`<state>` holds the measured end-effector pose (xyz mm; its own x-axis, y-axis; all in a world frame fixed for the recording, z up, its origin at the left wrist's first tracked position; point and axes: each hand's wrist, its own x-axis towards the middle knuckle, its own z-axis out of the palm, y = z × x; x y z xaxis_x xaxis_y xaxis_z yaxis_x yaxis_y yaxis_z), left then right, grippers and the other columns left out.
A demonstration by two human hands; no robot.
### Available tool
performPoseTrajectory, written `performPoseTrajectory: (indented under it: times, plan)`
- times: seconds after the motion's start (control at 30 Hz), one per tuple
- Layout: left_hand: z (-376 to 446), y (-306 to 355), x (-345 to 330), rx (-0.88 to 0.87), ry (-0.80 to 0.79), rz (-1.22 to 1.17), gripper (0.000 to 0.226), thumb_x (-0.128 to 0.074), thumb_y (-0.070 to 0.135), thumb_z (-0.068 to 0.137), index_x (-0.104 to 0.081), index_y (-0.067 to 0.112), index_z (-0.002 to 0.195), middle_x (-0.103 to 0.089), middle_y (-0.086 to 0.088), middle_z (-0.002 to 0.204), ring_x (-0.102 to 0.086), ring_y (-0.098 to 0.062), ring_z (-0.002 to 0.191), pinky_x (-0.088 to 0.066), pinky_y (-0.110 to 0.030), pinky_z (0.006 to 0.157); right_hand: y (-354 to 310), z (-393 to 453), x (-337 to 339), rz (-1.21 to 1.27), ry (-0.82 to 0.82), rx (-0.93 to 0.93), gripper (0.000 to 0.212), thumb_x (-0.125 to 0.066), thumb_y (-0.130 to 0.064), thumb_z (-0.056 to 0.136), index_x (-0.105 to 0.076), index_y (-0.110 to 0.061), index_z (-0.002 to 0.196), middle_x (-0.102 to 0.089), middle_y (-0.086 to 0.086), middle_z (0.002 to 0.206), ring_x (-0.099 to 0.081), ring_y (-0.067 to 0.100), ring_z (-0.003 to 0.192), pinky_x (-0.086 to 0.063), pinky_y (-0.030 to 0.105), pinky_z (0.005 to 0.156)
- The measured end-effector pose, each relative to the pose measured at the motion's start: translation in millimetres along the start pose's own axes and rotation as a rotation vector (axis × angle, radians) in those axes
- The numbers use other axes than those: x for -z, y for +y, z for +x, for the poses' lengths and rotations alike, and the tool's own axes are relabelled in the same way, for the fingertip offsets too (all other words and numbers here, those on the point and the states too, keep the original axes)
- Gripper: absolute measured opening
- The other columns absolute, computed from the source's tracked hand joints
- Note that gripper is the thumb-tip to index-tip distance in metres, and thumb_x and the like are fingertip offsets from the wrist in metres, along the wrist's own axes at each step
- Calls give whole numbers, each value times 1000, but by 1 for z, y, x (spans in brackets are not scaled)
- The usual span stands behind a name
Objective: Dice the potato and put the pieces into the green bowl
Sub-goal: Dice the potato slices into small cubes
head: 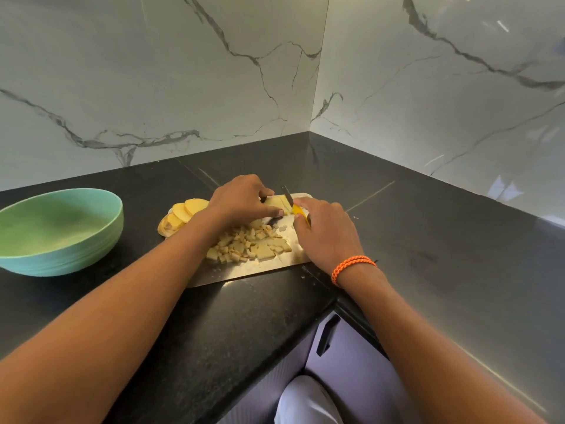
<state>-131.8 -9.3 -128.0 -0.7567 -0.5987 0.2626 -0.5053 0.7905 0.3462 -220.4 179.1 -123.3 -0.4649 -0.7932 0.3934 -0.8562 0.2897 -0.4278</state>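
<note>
- Two hands over the steel cutting board (260, 270), mid-dice.
- Left hand (241, 200) curled down on a stack of potato slices (275, 202), thumb and fingertips pinching it steady, knuckles kept clear of the blade.
- Right hand (324, 231) wrapped round the yellow-handled knife (295, 206), forefinger along the top, dark blade angled into the stack just beside the left fingertips.
- Heap of diced potato (247, 243) pushed toward the near side of the board, probably to free the cutting spot.
- Uncut round slices (183, 214) fanned off the board's left edge, waiting.
- Green bowl (58, 231) well to the left, nothing clearly inside, handy for scooping later.
- Black speckled bench (214, 325), glossy, running into a corner.
- White marble-look wall panels (214, 71) with grey veins behind; pale cabinet with dark handle (327, 335) below.
- Orange braided band (351, 266) on the right wrist.
</note>
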Motion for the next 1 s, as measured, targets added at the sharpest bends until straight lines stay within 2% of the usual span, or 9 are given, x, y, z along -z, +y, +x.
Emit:
performPoseTrajectory:
  times: [0.07, 0.13, 0.23, 0.37, 0.43, 0.5, 0.63, 0.83, 1.0]
  plan:
    - [1, -4, 2, 8, -15, -42, 59, -79, 61, 85, -76, 21, 128, -71, 6, 127, -64, -12, 97, -56, -33, 78, -2, 5, -5, -35, -45, -7, 43, -46, -27, 103, -57, -27, 144, -69, 11, 106, -62, 28, 91, -51, 38, 76]
    - [0, -6, 4, 16, -26, -79, 56, -80, 58, 84, -78, 20, 125, -72, 5, 121, -65, -14, 95, -60, -38, 84, -3, 6, -9, -69, -63, -5, 43, -44, -26, 103, -56, -27, 145, -67, 12, 107, -59, 28, 89, -47, 38, 74]
    - [0, -5, 3, 19, -33, -89, 52, -80, 57, 85, -79, 22, 123, -66, 12, 100, -66, -17, 94, -61, -41, 84, -1, 7, -14, -87, -50, 8, 43, -44, -28, 103, -55, -28, 145, -67, 12, 105, -52, 22, 83, -49, 38, 75]
    - [1, -5, 2, 27, -28, -85, 48, -80, 57, 85, -80, 24, 119, -70, 9, 100, -67, -20, 96, -60, -39, 82, 0, 8, -17, -124, -47, 16, 41, -43, -30, 104, -56, -26, 143, -67, 10, 105, -48, 19, 82, -43, 33, 69]
    - [2, -5, 1, 31, -25, -75, 46, -80, 57, 85, -81, 24, 118, -71, 8, 101, -68, -21, 96, -59, -38, 80, 0, 10, -18, -144, -57, 23, 37, -43, -31, 104, -61, -24, 136, -67, 9, 107, -53, 22, 84, -40, 33, 69]
    - [3, -4, -1, 40, -26, -68, 45, -80, 57, 86, -81, 24, 117, -72, 9, 100, -68, -22, 96, -58, -37, 78, 0, 13, -20, -151, -76, 26, 34, -45, -31, 102, -62, -23, 131, -67, 9, 111, -60, 28, 94, -41, 35, 71]
    - [5, -4, -2, 55, -21, -48, 46, -79, 59, 86, -82, 25, 116, -74, 13, 100, -69, -18, 90, -56, -33, 70, -2, 15, -19, -171, -112, 21, 33, -47, -31, 101, -60, -23, 131, -66, 8, 116, -61, 30, 101, -43, 38, 75]
    - [6, -3, -5, 61, -14, -9, 46, -78, 59, 87, -81, 24, 118, -76, 14, 103, -67, -12, 81, -47, -26, 61, 2, -7, -5, -146, -124, 31, 38, -46, -33, 102, -58, -28, 138, -67, 6, 118, -62, 27, 101, -43, 36, 75]
    - [5, -1, -7, 80, -2, -8, 43, -78, 58, 87, -82, 22, 111, -78, 13, 106, -69, -17, 79, -58, -33, 67, 10, -26, 9, -149, -122, 40, 39, -49, -33, 101, -58, -29, 139, -68, 5, 102, -63, 23, 86, -53, 37, 75]
